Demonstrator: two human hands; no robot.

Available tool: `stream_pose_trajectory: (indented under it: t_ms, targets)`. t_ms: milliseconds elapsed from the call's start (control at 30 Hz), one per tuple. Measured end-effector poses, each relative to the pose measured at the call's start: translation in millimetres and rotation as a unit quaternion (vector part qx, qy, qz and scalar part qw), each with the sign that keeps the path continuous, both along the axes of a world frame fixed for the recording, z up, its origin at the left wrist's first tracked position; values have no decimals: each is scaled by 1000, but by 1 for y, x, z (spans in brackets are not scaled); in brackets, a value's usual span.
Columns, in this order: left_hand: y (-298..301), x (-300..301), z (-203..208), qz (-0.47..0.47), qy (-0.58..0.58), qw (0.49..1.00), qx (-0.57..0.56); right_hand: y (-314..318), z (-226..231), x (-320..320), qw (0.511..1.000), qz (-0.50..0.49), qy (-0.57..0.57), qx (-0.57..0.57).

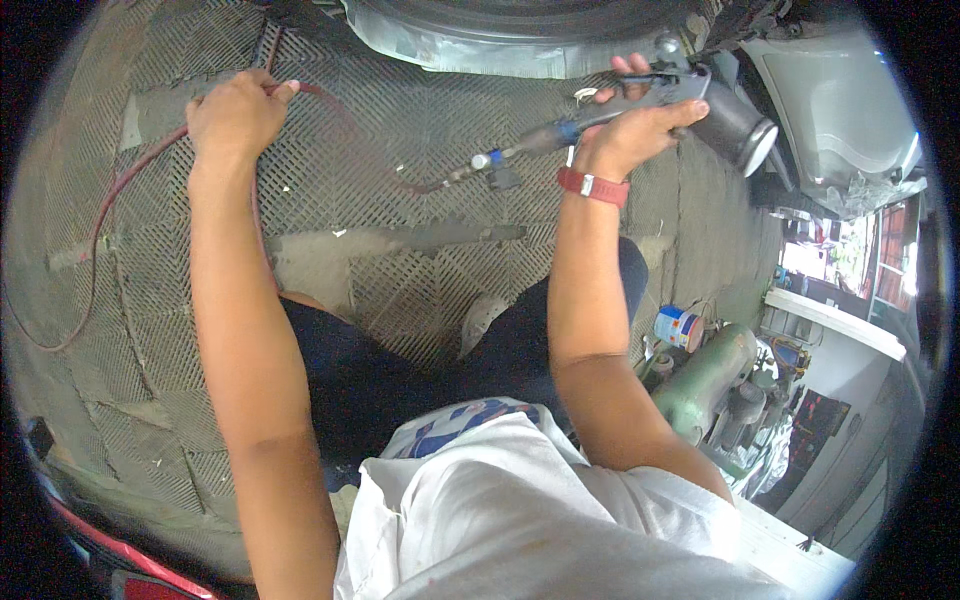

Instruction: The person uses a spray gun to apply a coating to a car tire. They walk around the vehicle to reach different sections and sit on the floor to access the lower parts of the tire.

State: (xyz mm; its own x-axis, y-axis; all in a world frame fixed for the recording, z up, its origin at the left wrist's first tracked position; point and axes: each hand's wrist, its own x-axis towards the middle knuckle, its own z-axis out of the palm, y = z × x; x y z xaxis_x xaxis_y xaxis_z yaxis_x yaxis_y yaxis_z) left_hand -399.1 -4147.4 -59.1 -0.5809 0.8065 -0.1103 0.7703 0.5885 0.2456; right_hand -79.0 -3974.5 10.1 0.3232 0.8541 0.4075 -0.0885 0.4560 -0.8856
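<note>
Two hands; one red hose; one dark air tool; one red wristband; the left hand is closed on the hose; the right hand, wristband below it, grips the tool, held at upper right above the patterned floor.

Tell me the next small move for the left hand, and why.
Probably ease the red hose aside with the left hand: that hand holds it, and its sagging curve, which could snag, runs to the coupling on the dark tool in the right hand.
</note>
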Motion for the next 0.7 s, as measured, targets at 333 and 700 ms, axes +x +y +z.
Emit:
stream_pose_trajectory:
  t_ms: [333, 700]
  targets:
    - [18, -9, 1, 0, 44, 999, 6, 22, -69, 40, 982, -26, 21, -185]
    - [-35, -24, 127, -335, -396, 696, 497, -17, -26, 47, 951, 18, -218, -217]
